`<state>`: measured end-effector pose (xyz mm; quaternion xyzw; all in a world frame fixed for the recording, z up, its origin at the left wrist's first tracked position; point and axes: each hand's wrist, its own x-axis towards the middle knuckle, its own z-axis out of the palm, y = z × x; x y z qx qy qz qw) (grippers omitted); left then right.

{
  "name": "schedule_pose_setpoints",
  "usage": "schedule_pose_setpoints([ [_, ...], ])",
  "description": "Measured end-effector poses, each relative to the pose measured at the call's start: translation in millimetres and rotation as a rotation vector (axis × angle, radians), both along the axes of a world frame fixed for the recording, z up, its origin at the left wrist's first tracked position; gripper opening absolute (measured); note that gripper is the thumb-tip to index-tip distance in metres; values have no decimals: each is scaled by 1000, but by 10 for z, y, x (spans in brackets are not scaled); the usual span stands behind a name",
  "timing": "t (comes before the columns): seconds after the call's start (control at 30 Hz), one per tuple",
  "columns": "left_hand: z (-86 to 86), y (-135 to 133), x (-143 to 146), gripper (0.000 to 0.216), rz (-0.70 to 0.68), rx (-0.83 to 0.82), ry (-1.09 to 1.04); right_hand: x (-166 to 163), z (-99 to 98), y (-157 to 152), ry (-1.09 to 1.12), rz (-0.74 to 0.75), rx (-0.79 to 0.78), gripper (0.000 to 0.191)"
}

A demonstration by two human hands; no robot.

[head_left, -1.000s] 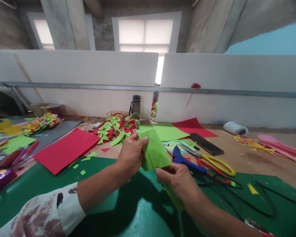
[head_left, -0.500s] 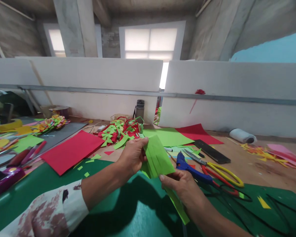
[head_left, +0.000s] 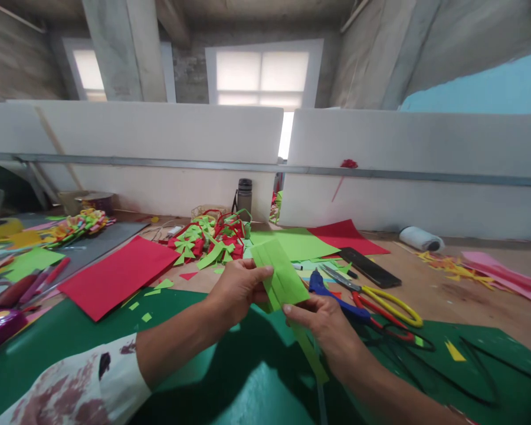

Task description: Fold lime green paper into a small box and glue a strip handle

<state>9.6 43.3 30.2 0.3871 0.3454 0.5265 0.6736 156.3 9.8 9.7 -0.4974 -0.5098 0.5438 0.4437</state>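
A folded light-green paper (head_left: 281,275), cut into strips, is held up over the dark green sheet (head_left: 71,330) in front of me. My left hand (head_left: 238,287) pinches its left edge, thumb on top. My right hand (head_left: 323,321) grips its lower right corner with fingers closed; one long green strip (head_left: 312,359) hangs down beneath that hand. Just right of the hands lie a blue glue gun (head_left: 336,295) and yellow-handled scissors (head_left: 380,298).
A red sheet (head_left: 115,273) lies to the left, and a pile of green and red paper bows (head_left: 210,236) sits behind the hands. A black phone (head_left: 369,267), a grey bottle (head_left: 244,195), a white roll (head_left: 420,238) and pink paper (head_left: 504,270) lie beyond; white partitions (head_left: 159,141) close the back.
The green paper has tilted flatter and lower between my hands. My right hand has slid slightly up its lower edge; the left hand keeps its pinch.
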Motion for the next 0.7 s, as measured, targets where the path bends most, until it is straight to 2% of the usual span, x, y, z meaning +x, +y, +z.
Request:
schedule_pose_setpoints([
  [0.2,-87,10,-19,21,-38,-8,157,39,-10,44,17,15,0,16],
  [0.37,-179,-9,-6,20,-82,-20,270,71,19,65,-24,60,14,20],
  [0.7,-218,-41,42,22,-60,25,321,74,27,125,-41,109,114,19],
])
